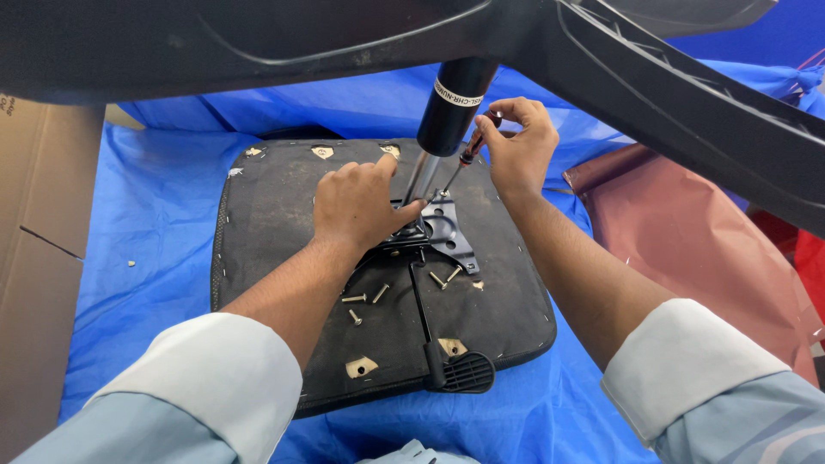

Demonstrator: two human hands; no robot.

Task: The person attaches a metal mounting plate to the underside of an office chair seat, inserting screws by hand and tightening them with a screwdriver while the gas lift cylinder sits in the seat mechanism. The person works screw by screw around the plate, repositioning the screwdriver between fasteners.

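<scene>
A: Item one, far left: a brown cardboard box (39, 258), standing against the left edge of the blue plastic sheet (146, 223) that carries everything.

B: Next entry?

A: An upturned office chair seat (275, 215), black fabric underside facing up, lying at the middle of the sheet. Tan patches sit near its far edge and its near edge.

B: And the hands?

A: Left hand (357, 206): palm down, fingers curled over the black metal tilt mechanism plate (447, 228) at the centre of the seat, thumb pressed by the chrome column. It braces the plate rather than lifting it.

B: Loose hardware?

A: Several loose screws (365, 299) lie on the seat just in front of the plate, toward the near edge. A black adjustment lever (460, 371) runs from the plate to the near edge, its ribbed paddle overhanging it.

B: The column?

A: A gas lift cylinder (451, 107), black upper body with a chrome rod below, rises from the plate up to the black star base (687, 112), which spans the top of the view.

B: Right side?

A: Right hand (516, 146): fingers closed tight round the handle of a screwdriver (464, 159), just right of the cylinder. The shaft slants down and left, its tip at the plate's far right part. Whether the tip sits in a screw head, I cannot tell.

B: Last entry?

A: A reddish-brown plastic sheet (687, 241), crumpled, at the blue sheet's right edge.
</scene>
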